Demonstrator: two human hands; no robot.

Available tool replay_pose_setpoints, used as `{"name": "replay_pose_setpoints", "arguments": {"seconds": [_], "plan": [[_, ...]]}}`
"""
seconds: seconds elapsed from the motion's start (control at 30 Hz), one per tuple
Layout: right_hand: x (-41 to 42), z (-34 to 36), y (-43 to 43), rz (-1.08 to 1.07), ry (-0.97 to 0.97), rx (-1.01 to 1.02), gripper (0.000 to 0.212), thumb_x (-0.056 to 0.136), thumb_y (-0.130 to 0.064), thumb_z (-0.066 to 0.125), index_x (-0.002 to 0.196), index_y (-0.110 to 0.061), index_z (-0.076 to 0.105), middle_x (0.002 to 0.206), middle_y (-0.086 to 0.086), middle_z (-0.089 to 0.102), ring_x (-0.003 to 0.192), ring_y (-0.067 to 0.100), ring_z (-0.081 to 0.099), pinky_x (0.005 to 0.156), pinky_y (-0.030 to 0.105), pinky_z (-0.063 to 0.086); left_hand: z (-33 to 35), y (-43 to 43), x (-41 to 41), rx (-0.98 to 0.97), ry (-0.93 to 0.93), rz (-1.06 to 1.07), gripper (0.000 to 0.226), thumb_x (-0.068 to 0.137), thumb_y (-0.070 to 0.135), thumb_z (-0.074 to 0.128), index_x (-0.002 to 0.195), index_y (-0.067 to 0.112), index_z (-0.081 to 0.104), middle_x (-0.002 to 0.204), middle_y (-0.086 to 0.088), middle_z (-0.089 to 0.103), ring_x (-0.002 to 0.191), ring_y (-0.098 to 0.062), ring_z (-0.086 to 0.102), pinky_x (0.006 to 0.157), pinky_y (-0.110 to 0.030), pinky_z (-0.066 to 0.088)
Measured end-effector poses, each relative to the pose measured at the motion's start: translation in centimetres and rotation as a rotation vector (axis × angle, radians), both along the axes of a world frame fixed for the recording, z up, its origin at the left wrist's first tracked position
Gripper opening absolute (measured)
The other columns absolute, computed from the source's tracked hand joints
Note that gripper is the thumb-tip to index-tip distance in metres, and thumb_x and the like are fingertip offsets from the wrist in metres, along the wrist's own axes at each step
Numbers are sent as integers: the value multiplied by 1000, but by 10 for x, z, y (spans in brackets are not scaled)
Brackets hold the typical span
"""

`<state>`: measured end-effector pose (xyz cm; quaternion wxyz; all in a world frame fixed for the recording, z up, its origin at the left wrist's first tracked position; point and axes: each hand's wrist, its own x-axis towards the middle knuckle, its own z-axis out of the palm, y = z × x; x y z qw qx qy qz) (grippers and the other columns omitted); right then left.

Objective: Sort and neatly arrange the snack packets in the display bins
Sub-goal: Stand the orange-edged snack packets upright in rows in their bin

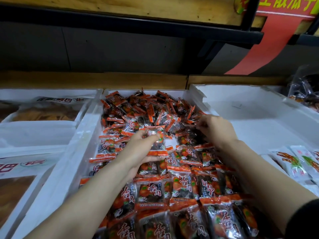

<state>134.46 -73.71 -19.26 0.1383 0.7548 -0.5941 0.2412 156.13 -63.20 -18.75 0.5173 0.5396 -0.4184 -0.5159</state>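
Near end of the middle bin (82,135): neat rows (188,187) of packets, long axes near-to-far. Left grip (146,147) is clamped on the held packet (158,145), same axis, just beyond the rows' far edge. Loose heap (146,107) lies farther. Right grip (215,130) is curled at the heap's right; whether it holds anything cannot be told.

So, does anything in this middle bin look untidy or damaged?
Yes. The far half of the snack packets lies in a jumbled heap, tilted every way, while the near rows overlap neatly. The foam bin's right wall looks chipped at its far corner. The left grip holds one packet.
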Motion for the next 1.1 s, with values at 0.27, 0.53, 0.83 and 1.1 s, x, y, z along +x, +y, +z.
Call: {"name": "replay_pose_setpoints", "arguments": {"seconds": [0.27,0.53,0.83,1.1], "plan": [[36,29,51,383,-510,-348,12,88,-19,65,82,-19,54,83,-4,60,71,12,57,60,23,47,0,-3,-2,82,230,-15,52,100,23,50,145,7,31,152,-13,33,64,-13,69,99,-51,49],[59,0,58,810,-104,-199,17,92,-26,55,98,-14,65,98,-4,62,90,10,59,70,32,52,4,-3,6,-40,447,-77,54,84,33,67,129,5,54,135,-20,54,120,-33,57,78,-45,59],[50,3,38,497,-392,-141,18,93,-13,57,110,-15,62,104,-11,57,99,1,53,86,16,42,4,-13,14,-83,383,113,41,92,11,60,131,6,48,125,-13,61,88,-20,71,74,-38,60],[39,-16,0,160,-20,205,35,90,-32,62,123,-22,56,124,0,59,114,20,55,88,41,50,4,-16,19,-82,355,128,63,91,17,63,147,12,33,147,-15,42,71,-18,74,104,-51,44]]}}
